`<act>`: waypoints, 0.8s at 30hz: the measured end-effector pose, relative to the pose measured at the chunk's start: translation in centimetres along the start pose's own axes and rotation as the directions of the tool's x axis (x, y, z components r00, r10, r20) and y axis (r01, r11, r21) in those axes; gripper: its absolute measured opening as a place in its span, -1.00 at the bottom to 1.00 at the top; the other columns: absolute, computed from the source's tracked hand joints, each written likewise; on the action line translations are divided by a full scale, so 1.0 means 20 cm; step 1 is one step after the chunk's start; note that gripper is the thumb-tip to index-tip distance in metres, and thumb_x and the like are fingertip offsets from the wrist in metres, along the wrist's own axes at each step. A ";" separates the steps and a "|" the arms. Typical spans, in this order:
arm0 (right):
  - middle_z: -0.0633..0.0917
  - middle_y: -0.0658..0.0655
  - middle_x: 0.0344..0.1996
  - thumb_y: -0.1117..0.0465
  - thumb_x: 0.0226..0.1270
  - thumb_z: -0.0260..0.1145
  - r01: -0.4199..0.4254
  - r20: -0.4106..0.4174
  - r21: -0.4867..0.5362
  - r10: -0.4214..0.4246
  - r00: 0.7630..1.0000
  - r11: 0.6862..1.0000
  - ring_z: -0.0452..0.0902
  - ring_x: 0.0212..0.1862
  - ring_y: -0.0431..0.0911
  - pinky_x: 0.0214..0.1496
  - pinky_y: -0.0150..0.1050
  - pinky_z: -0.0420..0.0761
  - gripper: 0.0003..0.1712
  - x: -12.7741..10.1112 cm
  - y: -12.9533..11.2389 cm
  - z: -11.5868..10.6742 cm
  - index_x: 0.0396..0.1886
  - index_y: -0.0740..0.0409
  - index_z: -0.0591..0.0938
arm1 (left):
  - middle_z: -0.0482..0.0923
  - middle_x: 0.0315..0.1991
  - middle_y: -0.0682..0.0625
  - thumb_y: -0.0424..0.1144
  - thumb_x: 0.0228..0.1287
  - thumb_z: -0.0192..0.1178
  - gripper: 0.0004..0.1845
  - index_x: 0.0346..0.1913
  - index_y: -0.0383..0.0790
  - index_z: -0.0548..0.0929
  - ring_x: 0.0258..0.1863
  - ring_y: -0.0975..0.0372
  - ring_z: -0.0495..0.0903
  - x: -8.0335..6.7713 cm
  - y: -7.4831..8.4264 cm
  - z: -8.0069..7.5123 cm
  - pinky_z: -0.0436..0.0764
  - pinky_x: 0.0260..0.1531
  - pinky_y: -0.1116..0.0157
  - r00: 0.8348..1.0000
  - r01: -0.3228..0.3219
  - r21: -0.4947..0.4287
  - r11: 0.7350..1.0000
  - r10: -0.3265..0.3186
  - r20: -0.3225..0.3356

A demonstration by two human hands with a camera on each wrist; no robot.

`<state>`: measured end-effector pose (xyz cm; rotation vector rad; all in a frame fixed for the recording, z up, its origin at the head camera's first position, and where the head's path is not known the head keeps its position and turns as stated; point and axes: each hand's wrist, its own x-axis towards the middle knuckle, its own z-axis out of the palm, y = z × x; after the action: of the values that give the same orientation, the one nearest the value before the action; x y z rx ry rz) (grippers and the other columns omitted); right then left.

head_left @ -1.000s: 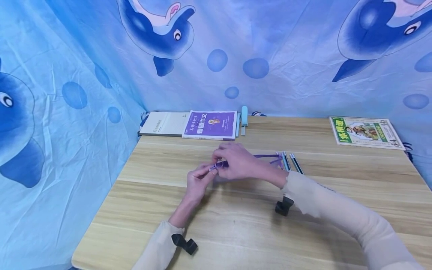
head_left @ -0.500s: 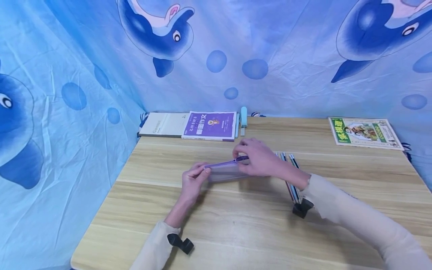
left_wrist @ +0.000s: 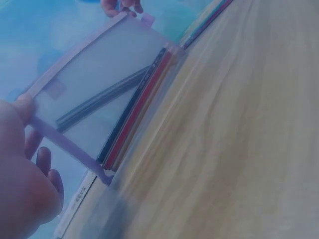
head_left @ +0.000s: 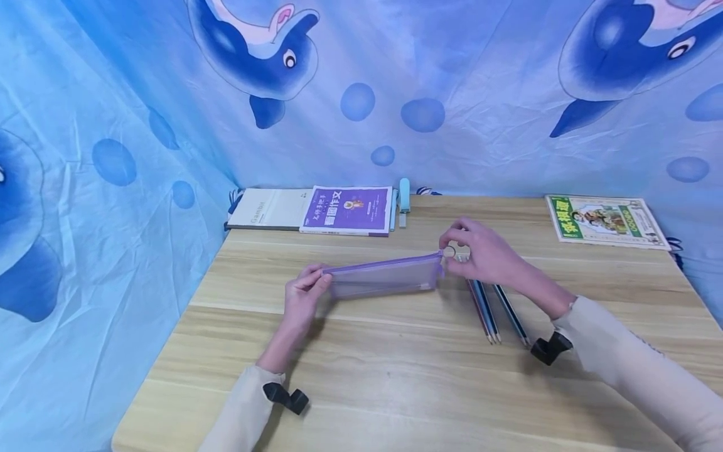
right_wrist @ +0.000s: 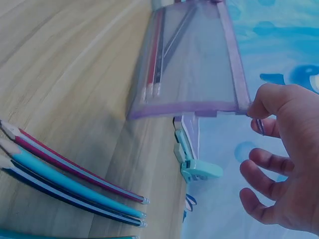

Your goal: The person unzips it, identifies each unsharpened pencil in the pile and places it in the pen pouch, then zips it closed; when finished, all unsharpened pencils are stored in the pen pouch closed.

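Note:
A translucent purple mesh pencil case [head_left: 384,276] is stretched upright between both hands, its zipper edge on top and closed along its length. My left hand [head_left: 302,300] pinches its left top corner between thumb and fingers. At the other end my right hand [head_left: 482,254] pinches the zipper end, where a ring pull [head_left: 449,252] shows. Through the mesh in the left wrist view several pencils lie inside, among them a red pencil [left_wrist: 139,107] and dark ones. Loose pencils [head_left: 487,314] lie on the table below my right hand.
At the back left are a pale notebook [head_left: 271,207], a purple book [head_left: 347,210] and a turquoise stapler [head_left: 404,196]. A green and white magazine [head_left: 607,221] lies at the back right. A blue dolphin-print curtain [head_left: 452,75] hangs behind the wooden table [head_left: 407,389].
My right hand has slid rightward along the zipper from the left end to the right end, closing it. The left hand keeps its corner and has shifted slightly left.

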<state>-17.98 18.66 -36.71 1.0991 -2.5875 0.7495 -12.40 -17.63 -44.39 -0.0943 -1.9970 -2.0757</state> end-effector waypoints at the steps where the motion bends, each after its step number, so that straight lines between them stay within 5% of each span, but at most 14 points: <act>1: 0.57 0.15 -0.18 0.24 0.09 0.41 -0.004 -0.004 0.006 0.004 1.000 1.000 0.47 -0.32 0.02 -0.36 -0.13 0.50 -0.78 0.00 0.00 0.00 -0.22 0.10 0.67 | 0.56 0.04 -0.42 -0.57 0.24 0.26 -0.78 -0.06 -0.58 0.64 0.02 0.22 0.58 0.01 0.00 0.00 0.56 0.09 0.37 1.000 0.001 0.008 1.000 -0.001 0.012; 7: 0.59 0.12 -0.19 0.28 0.09 0.42 0.006 -0.010 0.060 -0.005 1.000 0.998 0.56 -0.24 0.03 -0.28 -0.08 0.62 -0.77 -0.05 0.01 0.01 -0.21 0.13 0.67 | 0.50 0.04 -0.51 -0.65 0.20 0.23 -0.77 -0.08 -0.67 0.62 0.00 0.22 0.56 0.07 0.00 -0.02 0.56 0.07 0.40 0.990 -0.059 0.062 0.996 0.051 0.132; 12: 0.62 0.05 -0.27 0.35 0.03 0.41 0.073 0.050 0.149 -0.081 0.995 0.986 0.56 -0.33 -0.05 -0.40 -0.15 0.63 -0.74 -0.12 0.02 0.04 -0.21 0.13 0.67 | 0.52 0.02 -0.51 -0.69 0.13 0.26 -0.75 -0.09 -0.65 0.65 0.04 0.03 0.54 0.07 0.00 -0.06 0.52 0.18 0.29 0.968 -0.129 0.212 0.969 0.077 0.238; 20: 0.64 -0.08 -0.30 0.26 0.11 0.49 -0.025 0.305 0.147 -0.021 0.952 0.989 0.52 -0.29 -0.19 -0.29 -0.28 0.63 -0.75 -0.22 -0.01 0.16 -0.18 0.10 0.70 | 0.59 0.03 -0.22 -0.57 0.03 0.41 -0.65 -0.06 -0.31 0.76 -0.06 -0.05 0.51 0.01 -0.06 -0.13 0.57 -0.20 0.09 0.907 -0.240 0.423 0.874 0.046 0.420; 24: 0.63 -0.10 -0.32 0.24 0.13 0.49 -0.053 0.357 0.157 -0.007 0.934 0.986 0.51 -0.30 -0.22 -0.28 -0.32 0.61 -0.79 -0.25 -0.03 0.21 -0.22 0.10 0.70 | 0.59 0.01 -0.19 -0.49 -0.02 0.48 -0.63 -0.07 -0.26 0.78 0.00 -0.05 0.49 -0.03 -0.06 -0.15 0.53 -0.05 0.05 0.866 -0.338 0.504 0.795 0.053 0.496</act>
<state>-14.08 19.08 -41.99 1.3689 -2.8828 0.8517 -11.81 -20.41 -45.89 -0.7096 -2.6708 -1.3036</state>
